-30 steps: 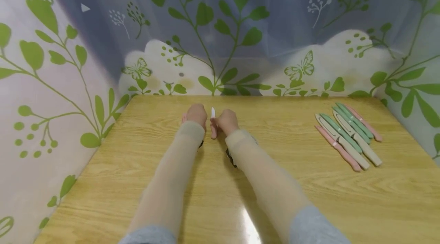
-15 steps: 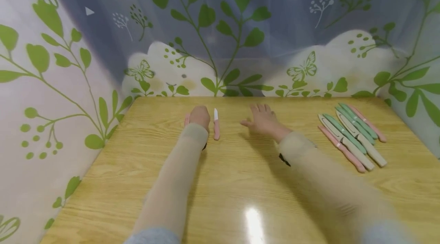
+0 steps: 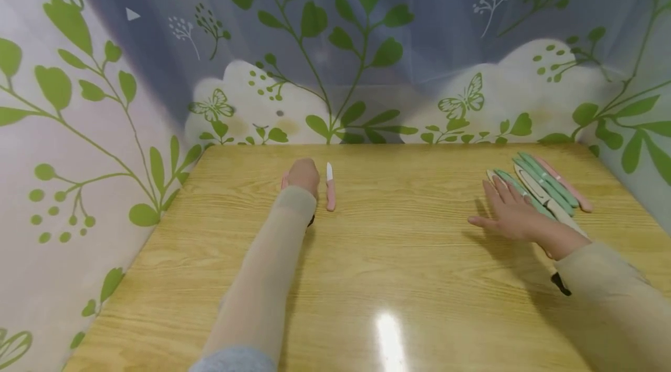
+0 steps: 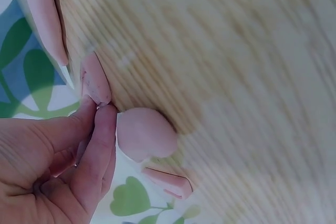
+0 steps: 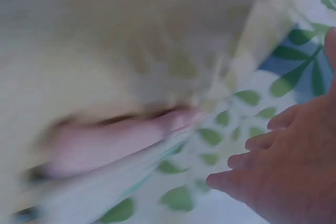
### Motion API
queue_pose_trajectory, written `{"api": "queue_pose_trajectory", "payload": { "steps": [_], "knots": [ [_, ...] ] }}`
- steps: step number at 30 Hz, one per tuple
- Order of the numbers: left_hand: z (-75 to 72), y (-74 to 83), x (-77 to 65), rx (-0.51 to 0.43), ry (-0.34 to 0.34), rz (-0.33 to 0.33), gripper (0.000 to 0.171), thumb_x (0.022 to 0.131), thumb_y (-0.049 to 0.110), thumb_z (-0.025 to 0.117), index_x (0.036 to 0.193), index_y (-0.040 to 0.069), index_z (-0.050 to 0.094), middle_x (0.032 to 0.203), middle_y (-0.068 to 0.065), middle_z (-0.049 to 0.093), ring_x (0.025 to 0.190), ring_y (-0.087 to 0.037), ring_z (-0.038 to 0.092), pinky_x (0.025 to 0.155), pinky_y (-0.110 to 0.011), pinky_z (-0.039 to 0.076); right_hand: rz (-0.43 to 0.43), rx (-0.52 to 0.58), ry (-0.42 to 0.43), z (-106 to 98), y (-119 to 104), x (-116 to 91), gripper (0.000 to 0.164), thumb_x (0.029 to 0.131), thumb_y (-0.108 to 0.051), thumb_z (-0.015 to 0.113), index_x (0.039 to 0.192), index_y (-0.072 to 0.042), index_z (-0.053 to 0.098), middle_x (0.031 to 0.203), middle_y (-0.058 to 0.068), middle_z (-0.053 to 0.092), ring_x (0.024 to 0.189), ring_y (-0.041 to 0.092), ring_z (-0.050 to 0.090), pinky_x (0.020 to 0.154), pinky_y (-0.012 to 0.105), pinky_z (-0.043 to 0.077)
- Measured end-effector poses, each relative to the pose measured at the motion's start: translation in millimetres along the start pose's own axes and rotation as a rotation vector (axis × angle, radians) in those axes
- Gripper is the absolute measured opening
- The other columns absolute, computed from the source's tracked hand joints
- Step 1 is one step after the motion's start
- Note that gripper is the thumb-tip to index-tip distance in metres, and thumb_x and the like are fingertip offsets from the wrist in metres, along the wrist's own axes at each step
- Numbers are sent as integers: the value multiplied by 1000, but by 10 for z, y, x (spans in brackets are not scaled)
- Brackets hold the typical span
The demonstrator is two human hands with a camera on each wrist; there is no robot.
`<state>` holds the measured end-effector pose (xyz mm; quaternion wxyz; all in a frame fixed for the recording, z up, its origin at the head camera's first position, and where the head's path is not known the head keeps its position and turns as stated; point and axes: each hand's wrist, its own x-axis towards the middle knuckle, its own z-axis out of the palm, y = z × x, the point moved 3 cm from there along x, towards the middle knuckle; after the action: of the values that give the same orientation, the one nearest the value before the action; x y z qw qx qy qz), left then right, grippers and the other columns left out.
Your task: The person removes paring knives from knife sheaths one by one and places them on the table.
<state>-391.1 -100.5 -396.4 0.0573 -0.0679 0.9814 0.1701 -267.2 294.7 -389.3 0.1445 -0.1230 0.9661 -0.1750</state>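
Note:
My left hand is at the table's far side, left of a small pink-handled knife with a white blade. In the left wrist view, thumb and forefinger pinch a slim pink piece whose kind I cannot tell. Beside the fingers are a rounded pink piece and a small pink block; whether these join is hidden. My right hand, fingers straight and spread, is over the left side of a row of knives with pink, green and cream handles, partly covering them. It grips nothing.
The wooden table ends at a printed curtain behind and on both sides. A blurred pink knife from the row shows in the right wrist view.
My right hand has let go of the small pink-handled knife and moved right to the row of knives, fingers spreading. The left hand has stayed nearly in place.

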Motion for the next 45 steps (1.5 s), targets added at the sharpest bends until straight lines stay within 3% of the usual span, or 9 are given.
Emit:
{"api": "queue_pose_trajectory", "payload": {
  "steps": [7, 14, 19, 22, 27, 33, 35, 39, 45],
  "knots": [
    [22, 8, -29, 19, -5, -8, 27, 103, 5, 39, 116, 1, 62, 121, -16, 63, 114, -27, 59, 98, -38, 48, -16, -84, 11, 157, 460, -368, 105, 93, -56, 54, 148, 13, -3, 149, 44, -2, 133, 66, -3, 100, 77, 7],
    [10, 26, -27, 23, 6, -17, 25, 102, 4, 41, 114, 1, 63, 119, -15, 64, 113, -27, 60, 100, -39, 47, -10, -155, 10, 219, 627, -474, 99, 95, -54, 53, 145, 18, 9, 147, 45, 8, 132, 66, 0, 100, 77, 11],
    [-12, 52, -40, 66, 4, -16, 25, 101, 4, 43, 114, 0, 63, 117, -14, 65, 105, -23, 63, 89, -35, 53, -120, -370, 141, 148, 558, -431, 59, 96, -35, 60, 123, 16, 49, 131, 42, 41, 125, 60, 33, 99, 70, 28],
    [-27, 70, -63, 76, -2, -26, 25, 102, 5, 42, 115, 1, 63, 118, -14, 65, 104, -22, 63, 86, -34, 54, -110, -441, 264, 113, 486, -410, 32, 92, -19, 65, 96, 12, 61, 101, 34, 56, 97, 50, 51, 85, 59, 40],
    [-33, 89, -86, 105, -12, -16, 24, 101, 4, 44, 117, 1, 61, 119, -14, 64, 107, -23, 62, 88, -34, 53, 26, -315, 252, 81, 421, -394, 24, 94, -15, 60, 80, 4, 58, 75, 16, 53, 70, 33, 49, 66, 45, 41],
    [-35, 65, -102, 133, -37, 45, 34, 88, -7, 59, 120, 2, 58, 124, -14, 61, 118, -27, 57, 101, -39, 46, 64, -169, 119, 53, 379, -344, 19, 96, -13, 56, 86, 4, 56, 75, 12, 59, 62, 20, 50, 57, 36, 41],
    [-53, 60, -110, 162, -29, 79, 37, 82, -8, 66, 117, 2, 61, 121, -13, 63, 114, -27, 59, 96, -42, 49, 53, -146, 92, 49, 349, -327, 20, 96, -12, 55, 88, 6, 57, 76, 14, 62, 63, 20, 54, 58, 36, 43],
    [-158, 55, -92, 175, 45, 118, 33, 86, 10, 72, 116, 0, 61, 119, -17, 62, 111, -32, 60, 88, -46, 53, 39, -108, 58, 17, 262, -315, 26, 99, -13, 51, 91, 10, 58, 79, 16, 63, 65, 21, 56, 59, 36, 44],
    [-280, 126, -157, 28, 54, 156, 66, 102, 47, 41, 151, 5, 25, 150, -25, 29, 138, -42, 30, 108, -56, 34, 57, -37, 59, -101, 48, -320, 28, 101, -11, 45, 111, 16, 47, 81, 17, 58, 62, 19, 49, 55, 33, 39]
  ]
}}
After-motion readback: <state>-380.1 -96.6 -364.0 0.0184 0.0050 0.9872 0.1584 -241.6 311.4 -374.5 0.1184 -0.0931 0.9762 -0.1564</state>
